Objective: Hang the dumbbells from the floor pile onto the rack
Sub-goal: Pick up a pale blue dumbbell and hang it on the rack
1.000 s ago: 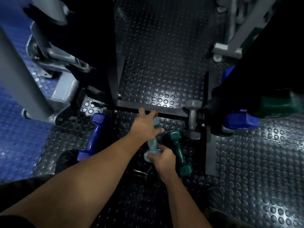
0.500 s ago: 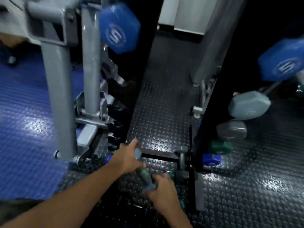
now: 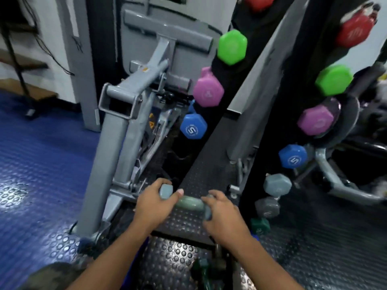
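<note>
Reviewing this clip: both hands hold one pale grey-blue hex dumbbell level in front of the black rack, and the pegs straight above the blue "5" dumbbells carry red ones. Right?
Not quite. In the head view the left hand and right hand do grip the pale grey-blue hex dumbbell, but above the blue "5" dumbbells on the black rack hang pink dumbbells, not red.

To my left stands a grey steel exercise machine (image 3: pixel 117 147) with a thick square-tube upright leaning slightly, an open tube end near its top, and a yellow warning sticker (image 3: pixel 151 122) on its inner frame. Behind it I see a grey padded panel (image 3: pixel 167 38) against a white wall (image 3: pixel 48 38), where thin black cables (image 3: pixel 52 53) hang loosely. Beneath me lies black studded rubber flooring (image 3: pixel 180 222), and beside it on my left, blue studded rubber flooring (image 3: pixel 41 164) catching a bright glare. At far right sits another grey curved machine frame (image 3: pixel 335 181), blurred.
</note>
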